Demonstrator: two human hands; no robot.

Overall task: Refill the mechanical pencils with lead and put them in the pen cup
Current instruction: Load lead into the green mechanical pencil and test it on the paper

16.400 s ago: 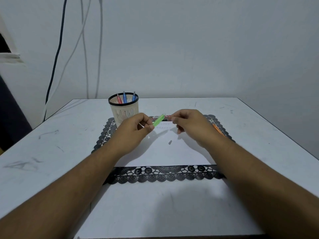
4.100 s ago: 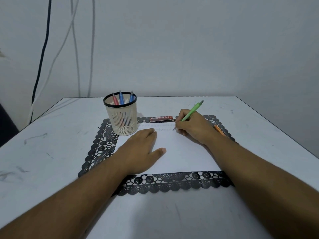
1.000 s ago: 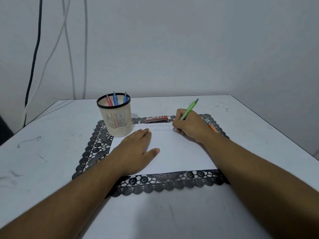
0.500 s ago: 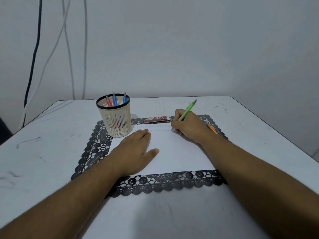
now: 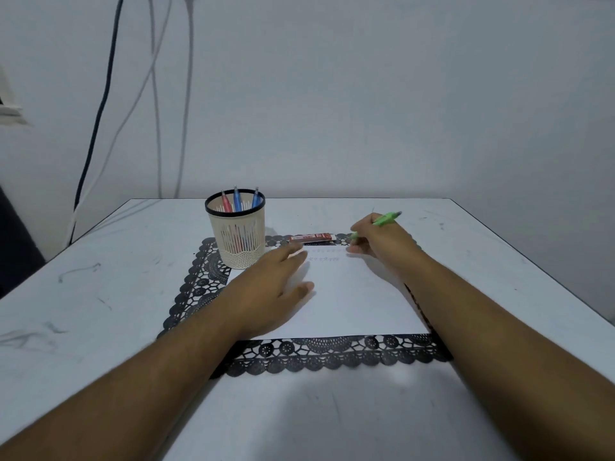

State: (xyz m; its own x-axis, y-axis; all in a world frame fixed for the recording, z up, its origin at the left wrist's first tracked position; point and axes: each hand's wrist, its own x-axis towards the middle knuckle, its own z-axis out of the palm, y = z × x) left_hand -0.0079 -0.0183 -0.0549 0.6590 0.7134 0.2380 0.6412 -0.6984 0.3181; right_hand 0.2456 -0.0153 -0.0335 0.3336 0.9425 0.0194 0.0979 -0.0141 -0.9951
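My right hand (image 5: 382, 241) has its fingers closed on the green pencil (image 5: 382, 221), long axis tilted up-right, pen cup (image 5: 236, 234) well off to its left past the flat, open left hand (image 5: 266, 291) on paper.

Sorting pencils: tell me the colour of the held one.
Green pencil, in the right hand; head view.

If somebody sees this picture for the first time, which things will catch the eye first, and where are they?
Probably the green mechanical pencil, gripped in the right hand at the far edge of the white paper. Next, the cream pen cup at the black lace mat's far left corner, holding one red and two blue pencils. The left hand lies open on the paper.
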